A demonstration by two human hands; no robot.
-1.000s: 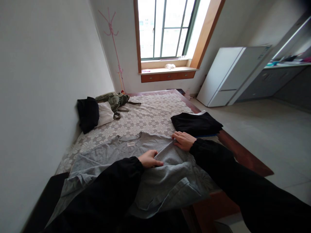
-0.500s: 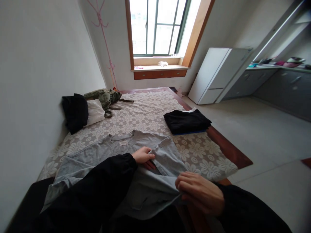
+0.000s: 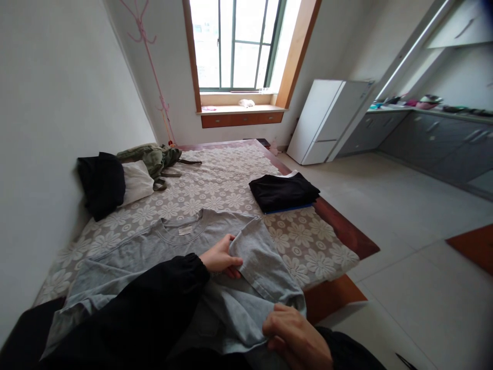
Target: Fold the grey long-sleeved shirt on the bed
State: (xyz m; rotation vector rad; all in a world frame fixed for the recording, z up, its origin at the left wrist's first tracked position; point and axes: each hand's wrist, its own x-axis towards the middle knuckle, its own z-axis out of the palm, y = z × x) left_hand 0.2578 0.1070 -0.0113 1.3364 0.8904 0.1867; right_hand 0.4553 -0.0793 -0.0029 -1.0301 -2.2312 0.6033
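A grey T-shirt [image 3: 154, 252] lies spread flat on the flower-patterned bed cover [image 3: 231, 180], collar away from me. My left hand [image 3: 219, 257] pinches the shirt's right sleeve where it folds over the body. My right hand [image 3: 296, 339] grips the shirt's lower right hem near the bed's front edge. Both arms wear black sleeves.
A folded black garment [image 3: 283, 191] sits on the bed's right side. At the wall lie a black cloth [image 3: 100, 181], a white pillow [image 3: 134, 181] and an olive bag [image 3: 154, 156]. A white fridge [image 3: 327, 121] and grey cabinets [image 3: 431, 139] stand beyond the tiled floor.
My right hand left the shirt's right shoulder, came back toward me and took hold of the lower hem. The right sleeve now lies folded over the shirt. My left hand stayed put.
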